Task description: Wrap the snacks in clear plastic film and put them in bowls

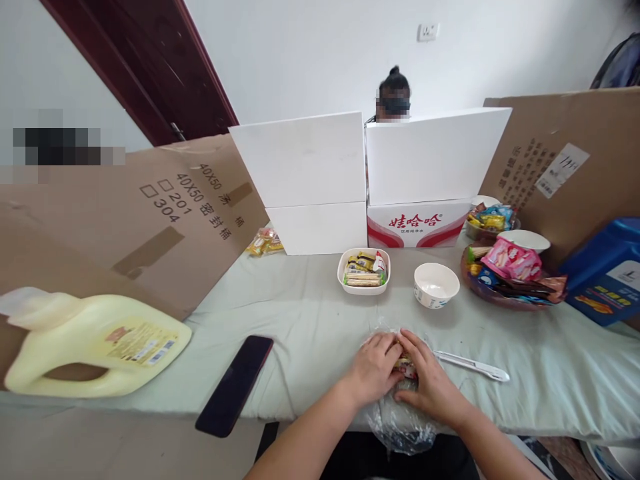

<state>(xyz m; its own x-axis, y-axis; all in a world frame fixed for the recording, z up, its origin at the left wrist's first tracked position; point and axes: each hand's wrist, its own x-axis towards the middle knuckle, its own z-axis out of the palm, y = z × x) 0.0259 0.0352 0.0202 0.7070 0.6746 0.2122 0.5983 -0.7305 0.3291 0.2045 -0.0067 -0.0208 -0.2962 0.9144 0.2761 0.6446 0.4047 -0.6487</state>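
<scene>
Near the table's front edge my left hand point(374, 368) and my right hand point(429, 383) close in from both sides on a small bundle of colourful snack packets point(406, 368). My fingers cover most of it, so how many packets are in it I cannot tell. Clear plastic wrap point(403, 427) lies under and around the bundle and hangs over the table edge. Beside my right hand rests a white utility knife point(475, 367). Beyond the hands stand a white bowl point(436, 285) with printed marks and a white tray point(343, 277) holding packaged snacks and sticks.
A black phone point(235, 387) and a yellow jug point(100, 347) lie at left. At right are a snack-filled bowl point(467, 283) and a blue jug point(607, 273). White boxes point(315, 167) and cardboard panels point(190, 220) line the table point(300, 320). A person point(394, 93) sits behind.
</scene>
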